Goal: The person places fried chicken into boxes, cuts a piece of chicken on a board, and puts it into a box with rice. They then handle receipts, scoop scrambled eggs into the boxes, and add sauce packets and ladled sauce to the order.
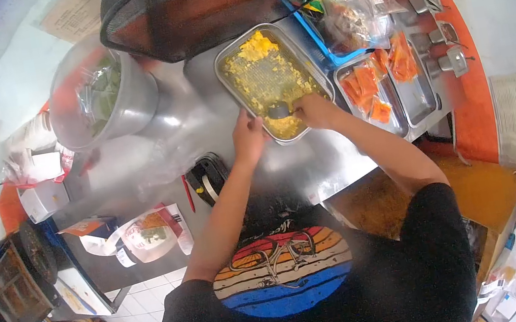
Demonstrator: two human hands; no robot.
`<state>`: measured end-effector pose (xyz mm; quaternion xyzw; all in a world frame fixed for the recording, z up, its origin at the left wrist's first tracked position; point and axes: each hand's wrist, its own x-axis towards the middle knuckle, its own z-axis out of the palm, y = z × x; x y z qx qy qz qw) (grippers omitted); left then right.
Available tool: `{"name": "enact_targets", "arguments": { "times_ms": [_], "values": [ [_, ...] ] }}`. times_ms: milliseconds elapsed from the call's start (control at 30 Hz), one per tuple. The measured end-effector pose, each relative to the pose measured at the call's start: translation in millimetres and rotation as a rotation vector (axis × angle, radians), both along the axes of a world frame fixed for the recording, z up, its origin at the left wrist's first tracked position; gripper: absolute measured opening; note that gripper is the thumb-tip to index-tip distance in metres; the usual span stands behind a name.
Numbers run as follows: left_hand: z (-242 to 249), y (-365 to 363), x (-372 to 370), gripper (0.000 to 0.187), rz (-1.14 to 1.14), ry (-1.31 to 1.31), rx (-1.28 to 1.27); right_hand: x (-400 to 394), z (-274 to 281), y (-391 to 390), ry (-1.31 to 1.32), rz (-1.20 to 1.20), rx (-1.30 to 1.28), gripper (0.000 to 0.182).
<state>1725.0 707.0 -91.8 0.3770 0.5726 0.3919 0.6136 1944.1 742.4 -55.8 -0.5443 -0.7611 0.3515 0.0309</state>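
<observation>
A rectangular metal tray [225,64] stands in front of me on the steel table. Yellow crumbled food [256,47] that looks like scrambled egg lies in it, heaped at the far end and scattered toward the near end. My left hand [248,136] holds the tray's near left rim, thumb on the edge. My right hand [316,112] reaches over the near right rim and grips a small dark scoop [277,110]. The scoop sits low among the yellow food at the near end; its handle is mostly hidden by my fingers.
A dark mesh food cover [180,24] stands behind the tray. To the right are a blue basket [319,38] of plastic bags and metal trays [425,107] with orange slices. On the left stands a clear tub [142,98]; a black case [208,169] and red pen [188,193] lie nearer.
</observation>
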Motion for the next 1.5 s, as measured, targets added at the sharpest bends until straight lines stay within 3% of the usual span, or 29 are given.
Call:
{"name": "enact_targets", "arguments": {
  "times_ms": [367,567,667,767,867,1067,1167,1267,1500],
  "values": [
    [5,-4,6,0.060,0.076,-0.211,-0.108,-19,10,-45,0.008,-0.082,-0.033,0.021],
    [3,-2,5,0.061,0.019,-0.110,-0.116,-14,-13,-27,0.259,-0.488,-0.161,0.023],
    [5,-3,5,0.061,0.026,-0.128,-0.104,-35,-16,-7,0.147,-0.509,0.031,0.021],
    [8,-2,4,0.059,-0.001,-0.081,-0.082,-51,-23,6,0.222,-0.416,0.261,0.019],
    [20,0,3,0.057,-0.002,-0.114,-0.110,-48,-32,15,0.170,-0.233,0.251,0.016],
    [25,0,4,0.055,0.002,-0.076,-0.145,-14,-4,0,0.054,-0.008,0.041,0.014],
    [20,0,4,0.051,0.045,-0.135,-0.152,-7,6,-20,-0.015,-0.015,-0.035,0.009],
    [17,-2,3,0.050,0.053,-0.175,-0.131,1,3,-30,0.109,0.013,0.018,0.010],
    [20,-4,-2,0.058,0.072,-0.176,-0.189,17,3,-22,0.366,-0.335,-0.458,0.022]
  ]
}}
